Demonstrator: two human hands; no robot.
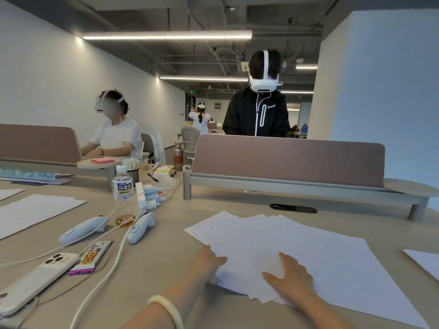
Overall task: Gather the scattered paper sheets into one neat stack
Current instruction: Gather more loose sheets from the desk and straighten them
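Note:
Several white paper sheets (273, 236) lie fanned and overlapping on the beige table (166, 255) in front of me. My left hand (206, 262) touches the left edge of the pile, fingers reaching onto the paper. My right hand (288, 275) lies flat on top of the sheets, fingers spread. One more sheet (425, 262) sits apart at the right edge. Other white sheets (31, 212) lie at the far left of the table.
Left of the pile are two white controllers (83, 230), a phone (35, 279), a snack bar (91, 256), white cables and a tea bottle (122, 184). A mauve desk divider (287, 160) stands behind. Two people in headsets work beyond it.

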